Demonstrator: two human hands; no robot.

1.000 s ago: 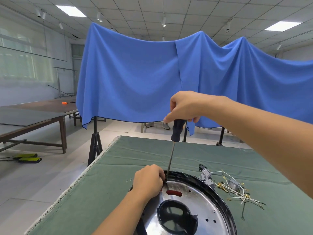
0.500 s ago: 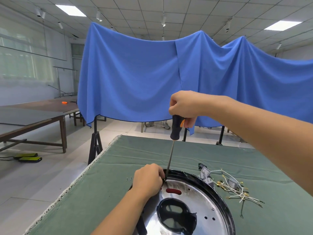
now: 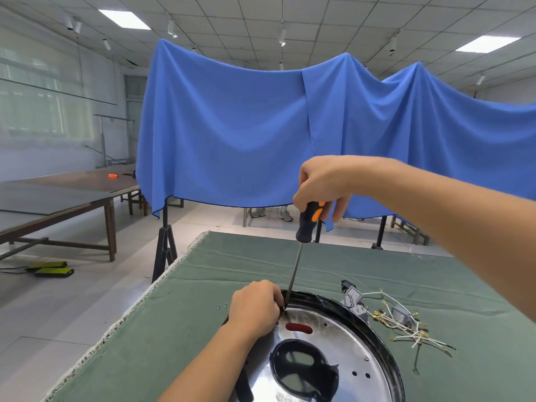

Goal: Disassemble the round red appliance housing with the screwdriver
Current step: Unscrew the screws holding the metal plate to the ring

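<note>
The round appliance housing lies on the green table, its shiny metal plate facing up inside a black rim; red shows through a small slot. My right hand grips the top of the black and orange screwdriver, which stands nearly upright. Its thin shaft runs down to the plate's far left edge, and the tip sits on a screw there. My left hand rests on the housing's rim with curled fingers touching the shaft's tip.
A grey part with a bundle of white wires lies right of the housing. Two tiny screws sit on the green cloth left of my left hand. The table's left edge is close by. A blue curtain hangs behind.
My right hand has turned on the screwdriver handle, so more of its orange marks show. The left hand and the housing stay where they were.
</note>
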